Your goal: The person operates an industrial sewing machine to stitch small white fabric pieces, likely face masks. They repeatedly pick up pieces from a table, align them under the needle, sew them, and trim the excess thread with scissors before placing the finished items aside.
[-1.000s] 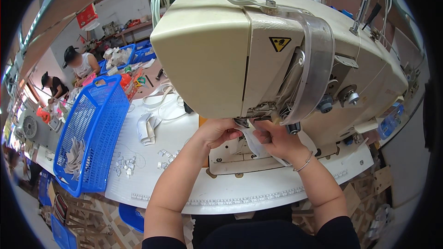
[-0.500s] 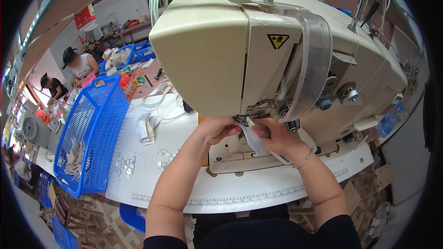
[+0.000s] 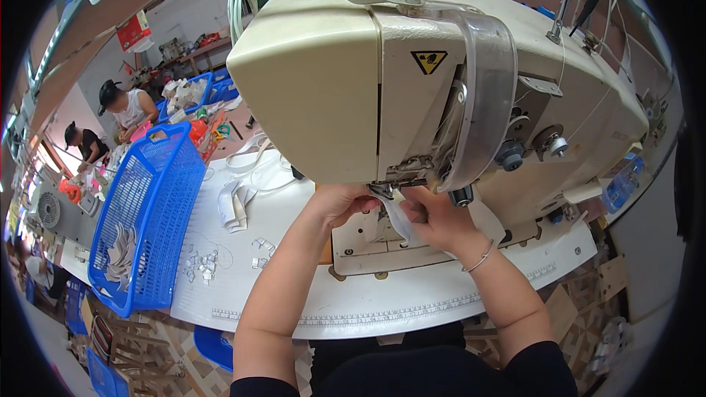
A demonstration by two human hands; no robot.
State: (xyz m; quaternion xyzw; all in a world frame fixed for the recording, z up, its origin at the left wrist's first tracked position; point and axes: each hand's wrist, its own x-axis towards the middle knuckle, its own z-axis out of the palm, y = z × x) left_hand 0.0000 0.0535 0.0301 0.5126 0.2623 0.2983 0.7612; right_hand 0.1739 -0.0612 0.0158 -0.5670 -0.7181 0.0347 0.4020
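A cream sewing machine (image 3: 316,95) fills the middle of the view. Under its needle area, both hands hold a white fabric piece (image 3: 399,222). My left hand (image 3: 344,204) pinches its left side close to the presser foot (image 3: 382,190), with the fingertips partly hidden by the machine head. My right hand (image 3: 440,219) grips the right side, thumb and fingers closed on the cloth. The fabric hangs in a curve between the hands, toward me. The exact spot where needle meets cloth is hidden.
Left on the white table (image 3: 353,309) lie small clear pieces (image 3: 202,265), a folded white fabric stack (image 3: 234,206) and a looped white strap (image 3: 257,169). A blue basket (image 3: 158,213) with grey-white pieces stands beside it. Two people (image 3: 129,106) work farther left.
The view has shifted slightly, so the machine appears a little more to the left. Both hands keep hold of the fabric at the needle area; the right hand sits slightly higher.
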